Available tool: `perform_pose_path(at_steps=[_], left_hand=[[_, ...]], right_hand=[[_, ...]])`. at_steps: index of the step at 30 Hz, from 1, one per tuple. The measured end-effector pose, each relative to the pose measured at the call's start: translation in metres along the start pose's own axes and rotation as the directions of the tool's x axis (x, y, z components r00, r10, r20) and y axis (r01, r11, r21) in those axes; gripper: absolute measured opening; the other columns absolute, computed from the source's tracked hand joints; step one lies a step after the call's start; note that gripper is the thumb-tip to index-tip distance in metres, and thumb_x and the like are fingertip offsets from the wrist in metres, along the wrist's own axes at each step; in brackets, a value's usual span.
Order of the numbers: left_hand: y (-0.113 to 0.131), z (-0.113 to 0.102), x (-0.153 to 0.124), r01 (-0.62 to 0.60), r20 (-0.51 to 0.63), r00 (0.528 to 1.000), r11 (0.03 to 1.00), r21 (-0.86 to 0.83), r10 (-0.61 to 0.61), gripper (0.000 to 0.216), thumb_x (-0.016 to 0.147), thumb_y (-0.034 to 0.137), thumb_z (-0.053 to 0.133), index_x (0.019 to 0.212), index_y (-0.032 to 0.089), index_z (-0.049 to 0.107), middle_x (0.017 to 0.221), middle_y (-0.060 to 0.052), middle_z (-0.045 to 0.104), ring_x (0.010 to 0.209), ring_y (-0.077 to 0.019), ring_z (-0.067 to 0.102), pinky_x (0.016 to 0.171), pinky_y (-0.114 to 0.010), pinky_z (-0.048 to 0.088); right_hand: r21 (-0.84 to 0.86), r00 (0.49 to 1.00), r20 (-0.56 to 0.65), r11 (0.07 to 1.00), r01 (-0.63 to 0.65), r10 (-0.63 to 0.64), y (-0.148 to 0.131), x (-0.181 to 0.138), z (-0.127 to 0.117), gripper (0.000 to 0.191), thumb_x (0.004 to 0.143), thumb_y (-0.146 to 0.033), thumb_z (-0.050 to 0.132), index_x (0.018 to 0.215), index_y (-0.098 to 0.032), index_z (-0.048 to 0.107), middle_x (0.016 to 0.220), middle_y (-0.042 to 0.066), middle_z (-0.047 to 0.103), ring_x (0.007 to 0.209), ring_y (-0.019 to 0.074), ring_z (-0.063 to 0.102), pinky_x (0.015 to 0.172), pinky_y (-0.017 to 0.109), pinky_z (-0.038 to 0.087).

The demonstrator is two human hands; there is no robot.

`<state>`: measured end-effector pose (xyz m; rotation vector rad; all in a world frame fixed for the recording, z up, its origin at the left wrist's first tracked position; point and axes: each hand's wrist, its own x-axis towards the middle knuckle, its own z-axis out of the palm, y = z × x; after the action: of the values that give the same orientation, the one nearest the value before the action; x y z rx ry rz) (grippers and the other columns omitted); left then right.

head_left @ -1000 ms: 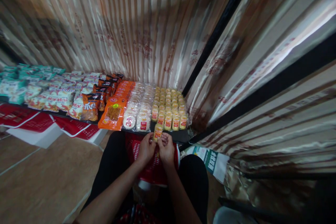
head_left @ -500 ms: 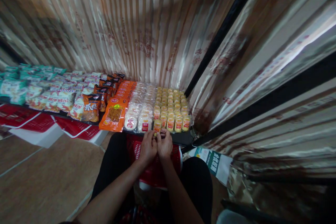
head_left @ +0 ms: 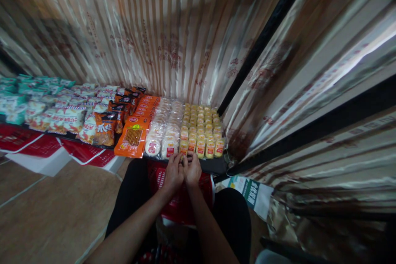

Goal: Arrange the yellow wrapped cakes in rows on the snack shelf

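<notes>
My left hand (head_left: 174, 171) and my right hand (head_left: 192, 169) are side by side at the shelf's front edge, fingertips closed together on the near end of a small yellow wrapped snack (head_left: 183, 147) with an orange label. The fingers partly hide its lower end. It stands at the front left of several rows of like yellow packs (head_left: 201, 147). Just left of them are rows of round white wrapped snacks (head_left: 170, 145) in clear film with red labels.
Leftward along the black shelf (head_left: 213, 166) lie flat orange packets (head_left: 131, 140), orange-black bags (head_left: 105, 128), white bags (head_left: 72, 119) and green bags (head_left: 17, 109). A striped curtain (head_left: 173, 29) hangs behind. A dark pole (head_left: 250, 60) slants at the right. Red cloth (head_left: 204, 194) hangs below the shelf.
Both hands have shifted slightly left with the yellow snack at their fingertips, and it sits more in line with the front row. The view has turned slightly.
</notes>
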<state>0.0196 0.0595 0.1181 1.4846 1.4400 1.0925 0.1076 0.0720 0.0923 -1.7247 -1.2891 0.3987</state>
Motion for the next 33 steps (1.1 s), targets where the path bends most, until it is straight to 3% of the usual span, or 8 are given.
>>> perform_pose_path(at_steps=[6, 16, 25, 33], left_hand=[[0.000, 0.004, 0.001, -0.027, -0.001, 1.000, 0.999, 0.037, 0.028, 0.039, 0.079, 0.020, 0.044, 0.115, 0.013, 0.059, 0.127, -0.015, 0.051, 0.122, -0.0259, 0.044, 0.107, -0.040, 0.031], [0.003, 0.009, 0.002, -0.028, -0.015, 0.999, 0.999, 0.021, 0.028, 0.038, 0.085, 0.027, 0.042, 0.116, 0.013, 0.057, 0.132, -0.015, 0.047, 0.127, -0.0250, 0.040, 0.110, -0.038, 0.028], [0.002, 0.011, 0.004, -0.050, 0.020, 0.999, 0.999, 0.015, 0.050, 0.040, 0.088, 0.025, 0.036, 0.122, 0.012, 0.054, 0.139, -0.013, 0.043, 0.131, -0.0214, 0.036, 0.112, -0.035, 0.024], [-0.017, 0.021, 0.004, -0.113, 0.075, 0.991, 0.994, 0.004, 0.113, 0.044, 0.088, 0.023, 0.036, 0.129, 0.012, 0.048, 0.145, -0.011, 0.035, 0.139, -0.0201, 0.019, 0.115, -0.035, 0.015]], right_hand=[[0.062, 1.000, -0.002, 0.998, -0.006, 0.006, 0.004, 0.001, 0.002, 0.027, 0.081, -0.033, 0.044, 0.100, -0.019, 0.057, 0.100, 0.008, 0.058, 0.075, 0.0159, 0.058, 0.073, 0.031, 0.047], [0.172, 1.000, -0.002, 0.985, -0.031, 0.032, 0.019, 0.001, 0.012, 0.020, 0.081, -0.035, 0.047, 0.090, -0.021, 0.057, 0.090, 0.006, 0.060, 0.080, 0.0184, 0.057, 0.078, 0.033, 0.049], [0.146, 0.999, 0.014, 0.988, 0.048, -0.051, 0.007, 0.005, 0.005, 0.025, 0.081, -0.031, 0.043, 0.090, -0.021, 0.064, 0.092, 0.006, 0.059, 0.088, 0.0185, 0.055, 0.083, 0.032, 0.045], [0.113, 0.997, -0.015, 0.991, 0.075, -0.074, 0.012, 0.009, 0.009, 0.028, 0.081, -0.028, 0.043, 0.089, -0.021, 0.068, 0.096, 0.007, 0.062, 0.097, 0.0201, 0.052, 0.091, 0.034, 0.040]])
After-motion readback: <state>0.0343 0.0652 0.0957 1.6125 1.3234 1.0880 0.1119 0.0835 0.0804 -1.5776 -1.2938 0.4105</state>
